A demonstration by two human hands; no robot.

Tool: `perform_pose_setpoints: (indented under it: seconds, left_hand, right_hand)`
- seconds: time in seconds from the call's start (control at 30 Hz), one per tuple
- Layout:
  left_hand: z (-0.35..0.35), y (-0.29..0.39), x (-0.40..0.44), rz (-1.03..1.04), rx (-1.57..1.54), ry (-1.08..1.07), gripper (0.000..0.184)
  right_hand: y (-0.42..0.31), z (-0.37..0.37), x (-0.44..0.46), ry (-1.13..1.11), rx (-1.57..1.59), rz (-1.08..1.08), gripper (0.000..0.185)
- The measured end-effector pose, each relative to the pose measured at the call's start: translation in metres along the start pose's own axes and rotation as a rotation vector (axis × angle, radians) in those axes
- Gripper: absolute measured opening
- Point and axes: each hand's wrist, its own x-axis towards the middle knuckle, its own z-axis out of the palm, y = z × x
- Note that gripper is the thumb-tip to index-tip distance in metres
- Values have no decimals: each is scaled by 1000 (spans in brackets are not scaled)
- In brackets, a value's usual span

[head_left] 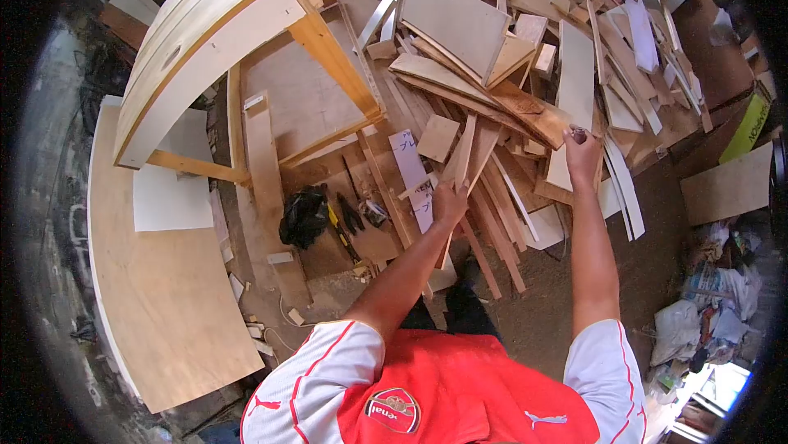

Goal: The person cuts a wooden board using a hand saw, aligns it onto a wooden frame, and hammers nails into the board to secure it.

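Around the middle of the view, at nine to eight o'clock, a long plywood panel (176, 304), smooth and light tan, with a white sheet (172, 206) lying on its upper part. At ten to eleven, a large wooden frame (205, 42), knotty and pale on top, with orange-brown legs. Near nine, a crumpled black plastic bag (304, 216) beside a yellow-and-black tool (338, 226). Just right of the middle, a white strip (406, 165) marked in blue, then a small plywood square (437, 138). Toward three, left hand (450, 202) closed around pale wood strips (466, 157), narrow, straight and fanned apart at the top, with more brown slats (497, 198) close by. Toward one, a jumbled offcut pile (455, 21), reaching down between the hands and crowding the strips. Between two and three, right hand (581, 151) with fingers curled at the end of a brown board (538, 116), rough-grained and darker; cannot tell how firmly closed, or on what. Farther out, a yellow-green strip (745, 128) and, at four, plastic bags (677, 329).
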Motion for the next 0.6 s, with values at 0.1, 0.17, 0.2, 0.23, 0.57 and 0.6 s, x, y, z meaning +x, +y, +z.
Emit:
perform_pose_setpoints:
  seconds: [0.1,0.17,0.2,0.23,0.57,0.6]
  left_hand:
    - [-3,-7,3,82,192,16,39]
    - [-16,14,-9,-1,130,-37,42]
    - [-20,22,-14,-41,98,-63,43]
    - [-16,8,-8,43,101,-36,44]
    - [-36,-53,-39,21,135,-41,42]
    - [-46,-46,-52,29,185,-45,41]
  right_hand:
    - [0,-7,-13,72,21,-59,38]
    - [-2,-14,-27,125,38,-112,36]
    - [-9,-18,-38,138,45,-140,34]
    - [-15,-20,-49,152,52,-168,33]
    - [-59,37,-154,-481,46,-355,35]
    - [-50,59,-165,-513,48,-413,34]
